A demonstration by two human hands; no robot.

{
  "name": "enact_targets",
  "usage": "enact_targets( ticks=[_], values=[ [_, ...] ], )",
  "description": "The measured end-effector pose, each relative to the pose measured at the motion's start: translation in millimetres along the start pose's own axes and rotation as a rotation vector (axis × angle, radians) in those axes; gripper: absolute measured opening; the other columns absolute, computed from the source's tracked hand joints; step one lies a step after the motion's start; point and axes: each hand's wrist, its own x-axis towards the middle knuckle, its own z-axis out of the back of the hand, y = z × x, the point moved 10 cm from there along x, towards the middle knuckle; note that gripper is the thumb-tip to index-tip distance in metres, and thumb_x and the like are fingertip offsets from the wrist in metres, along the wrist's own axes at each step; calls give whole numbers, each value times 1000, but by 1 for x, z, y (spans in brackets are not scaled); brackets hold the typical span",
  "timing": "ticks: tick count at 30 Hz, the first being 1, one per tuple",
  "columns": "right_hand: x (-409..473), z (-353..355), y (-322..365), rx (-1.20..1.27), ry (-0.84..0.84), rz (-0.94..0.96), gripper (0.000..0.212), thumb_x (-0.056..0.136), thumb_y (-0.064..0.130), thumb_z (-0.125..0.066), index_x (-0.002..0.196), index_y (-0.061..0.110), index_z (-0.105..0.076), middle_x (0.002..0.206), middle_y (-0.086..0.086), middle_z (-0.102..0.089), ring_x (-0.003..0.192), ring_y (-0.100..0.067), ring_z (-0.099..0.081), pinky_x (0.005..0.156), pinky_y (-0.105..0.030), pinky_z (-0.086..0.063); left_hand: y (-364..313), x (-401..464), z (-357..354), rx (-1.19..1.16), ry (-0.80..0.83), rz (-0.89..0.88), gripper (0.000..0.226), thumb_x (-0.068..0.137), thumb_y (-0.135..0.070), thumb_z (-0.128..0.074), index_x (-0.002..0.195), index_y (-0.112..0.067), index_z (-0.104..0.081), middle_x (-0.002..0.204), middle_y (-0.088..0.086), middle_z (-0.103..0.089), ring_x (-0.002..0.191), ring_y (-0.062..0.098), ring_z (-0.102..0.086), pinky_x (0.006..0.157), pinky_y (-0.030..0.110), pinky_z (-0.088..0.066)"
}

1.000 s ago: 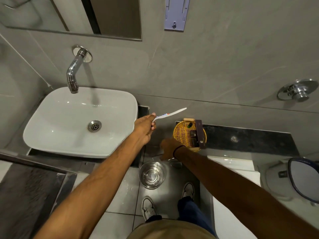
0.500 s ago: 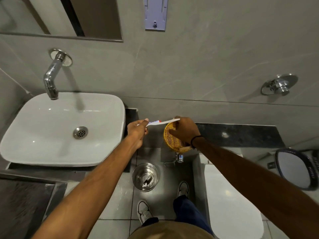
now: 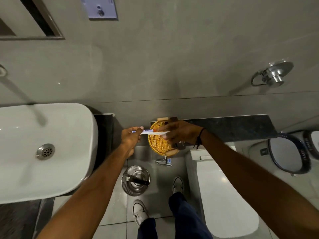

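Note:
A white toothbrush (image 3: 151, 132) with blue and orange markings stretches between both hands, above a round yellow wicker basket (image 3: 158, 144) that sits on the dark stone ledge (image 3: 233, 128). My left hand (image 3: 130, 138) pinches the brush at its left end. My right hand (image 3: 179, 133) pinches its right end over the basket and hides part of the basket's contents. A dark brown item (image 3: 181, 145) shows at the basket's right side under my right hand.
A white sink (image 3: 43, 152) stands at the left. A steel bin (image 3: 135, 180) sits on the floor below the basket. A white toilet lid (image 3: 222, 195) lies at the right, with a round mirror (image 3: 286, 155) and a chrome wall valve (image 3: 272, 75) beyond.
My right hand rose from below the basket to the toothbrush's right end and now pinches it. The view has shifted right, so the tap is out of frame.

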Motion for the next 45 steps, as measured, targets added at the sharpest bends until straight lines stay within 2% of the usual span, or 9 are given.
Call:
enact_targets(
  ticks=[7,12,15,18,23,26,30,35,45],
  values=[
    [31,64,-53,82,-216,-13,30,91,6,-71,116,-10,-69,93,-17,-71,74,-18,-68,61,-19,-61,25,30,-36,34,-25,58,17,97,-5,-68,110,4,-75,82,11,-72,46,7,-60,39,13,-48],
    [43,89,-117,141,-277,-206,20,103,4,-50,114,-4,-66,58,7,-74,52,1,-70,57,-12,-58,45,50,-28,134,-234,32,21,92,-3,-72,110,5,-78,111,23,-79,79,22,-67,76,28,-54],
    [55,79,-141,513,-317,-231,32,106,6,-38,96,5,-68,65,0,-77,56,-5,-74,54,-15,-59,67,58,-26,184,-285,91,18,87,-8,-79,103,-3,-83,109,19,-82,95,28,-76,92,32,-59],
    [73,59,-152,767,-383,-243,31,105,14,-38,101,1,-66,102,-9,-78,95,-15,-75,79,-26,-59,82,60,-33,239,-279,131,17,83,-12,-84,99,-7,-84,106,16,-83,102,30,-78,94,30,-59],
    [83,55,-169,593,-790,-254,12,79,6,-83,89,6,-78,102,-17,-80,74,-21,-79,64,-28,-65,102,66,-56,237,-233,177,18,77,-6,-88,93,-1,-81,105,23,-81,100,37,-77,83,21,-57],
    [86,50,-163,355,-850,-255,23,77,15,-85,97,6,-79,108,-11,-80,90,-20,-74,88,-37,-62,111,64,-61,302,-223,188,19,73,-12,-91,90,-8,-83,101,15,-83,89,25,-75,53,-1,-44],
    [94,41,-135,-40,-689,-186,19,81,20,-80,99,13,-81,110,-6,-79,95,-20,-72,68,-25,-59,108,63,-67,367,-186,121,18,76,-7,-88,92,-5,-81,102,17,-83,99,34,-78,90,33,-61],
    [105,40,-119,-265,-573,-183,24,88,15,-76,111,6,-78,122,-10,-75,117,-28,-68,101,-40,-56,87,54,-62,544,-245,23,9,82,-16,-83,90,-17,-80,98,7,-83,95,29,-77,74,28,-50],
    [126,47,-122,-408,-629,-244,28,94,17,-68,115,-1,-73,120,-16,-75,112,-32,-71,99,-40,-58,76,38,-105,1012,60,-378,40,105,-44,-54,117,-10,-71,103,15,-76,93,30,-73,78,33,-53]
  ],
)
